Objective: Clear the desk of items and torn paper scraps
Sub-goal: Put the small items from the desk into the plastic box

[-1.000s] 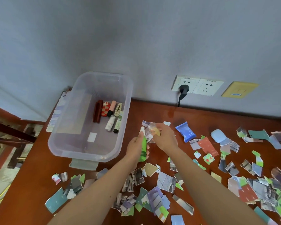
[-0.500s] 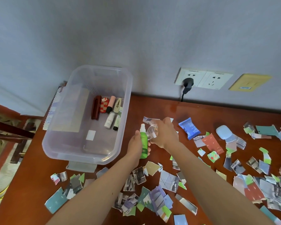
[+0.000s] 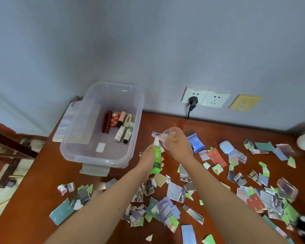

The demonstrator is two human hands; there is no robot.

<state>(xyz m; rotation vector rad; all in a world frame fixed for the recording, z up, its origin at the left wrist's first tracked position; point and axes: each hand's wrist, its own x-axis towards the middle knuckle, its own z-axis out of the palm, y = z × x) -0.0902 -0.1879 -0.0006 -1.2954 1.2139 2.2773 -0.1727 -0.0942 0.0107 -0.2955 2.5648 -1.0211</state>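
Paper scraps (image 3: 176, 191) litter the table (image 3: 33, 191) in front and right of the clear box (image 3: 102, 162), so most remains. Just right of the box, the grip of the left hand (image 3: 147, 156) wraps a green bottle (image 3: 157, 155), that of the right hand (image 3: 180, 147) a clear dish (image 3: 167, 138); tubes (image 3: 119, 133) and clips (image 3: 115, 119) already lie inside.
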